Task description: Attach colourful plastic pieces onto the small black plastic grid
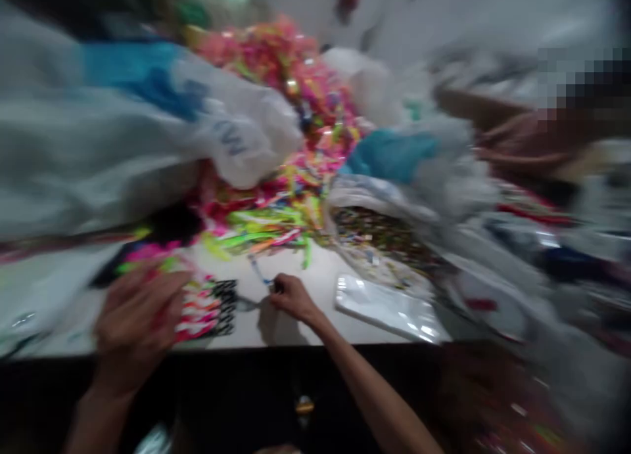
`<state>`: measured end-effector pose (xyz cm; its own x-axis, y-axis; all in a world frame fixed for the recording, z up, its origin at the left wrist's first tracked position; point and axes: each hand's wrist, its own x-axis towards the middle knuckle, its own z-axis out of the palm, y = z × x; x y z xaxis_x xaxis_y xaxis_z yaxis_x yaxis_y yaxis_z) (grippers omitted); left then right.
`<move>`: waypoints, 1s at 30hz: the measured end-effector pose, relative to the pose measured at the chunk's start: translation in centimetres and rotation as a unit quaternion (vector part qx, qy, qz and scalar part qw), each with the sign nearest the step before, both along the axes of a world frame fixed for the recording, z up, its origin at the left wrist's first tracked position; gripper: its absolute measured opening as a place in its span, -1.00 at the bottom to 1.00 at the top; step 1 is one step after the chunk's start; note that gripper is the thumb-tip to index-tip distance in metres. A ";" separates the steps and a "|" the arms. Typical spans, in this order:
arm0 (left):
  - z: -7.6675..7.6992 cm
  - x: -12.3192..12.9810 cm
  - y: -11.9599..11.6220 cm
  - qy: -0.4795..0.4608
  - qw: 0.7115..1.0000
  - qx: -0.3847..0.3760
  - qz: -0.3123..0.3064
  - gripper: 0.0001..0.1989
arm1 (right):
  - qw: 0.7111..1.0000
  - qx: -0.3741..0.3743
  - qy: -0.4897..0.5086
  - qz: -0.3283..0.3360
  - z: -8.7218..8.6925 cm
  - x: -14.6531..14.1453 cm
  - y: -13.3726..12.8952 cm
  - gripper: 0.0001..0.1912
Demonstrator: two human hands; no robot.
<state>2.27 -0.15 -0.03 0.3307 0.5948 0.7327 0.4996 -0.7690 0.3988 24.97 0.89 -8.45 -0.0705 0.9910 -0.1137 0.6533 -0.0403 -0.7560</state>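
Nearest the camera, the left hand [133, 319] is laid flat over a bundle of bright strips [200, 309] at the near edge of the white bench [296, 332], fingers spread, grip apart; a black patterned band [224, 306] is seen beside it; further right, the right hand [292, 297] is pinched together on a thin blue strand [259, 273]; the frame is badly blurred. A sorting or bundling step is judged to be in hand; a steady pull on the strand is called for next. A clear plastic packet [384, 307] lies to the right; a heap of neon strips [290, 132] and white bags [98, 138] is piled behind.
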 end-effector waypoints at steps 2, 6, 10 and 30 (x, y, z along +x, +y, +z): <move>0.0 -2.4 0.3 0.057 0.993 0.032 0.095 -0.73 | 0.992 -0.017 0.122 0.004 -0.9 -1.9 1.3 -0.94; -0.2 -3.2 0.6 0.101 0.984 0.035 0.140 -0.74 | 0.961 -0.076 0.262 0.048 -2.1 -5.4 2.9 -0.90; 0.0 -2.6 0.4 0.092 0.987 0.020 0.132 -0.74 | 0.968 -0.045 0.241 0.059 -2.0 -7.3 3.4 -0.84; 0.4 -3.7 0.4 0.147 0.978 0.034 0.141 -0.61 | 0.939 0.024 -0.115 0.323 2.6 -8.7 7.3 -0.78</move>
<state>-1.40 0.22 0.32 0.3635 0.6460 0.6712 0.7812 -0.6039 0.1582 16.23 8.21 -5.85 -0.6384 0.7539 -0.1553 0.6757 0.4523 -0.5820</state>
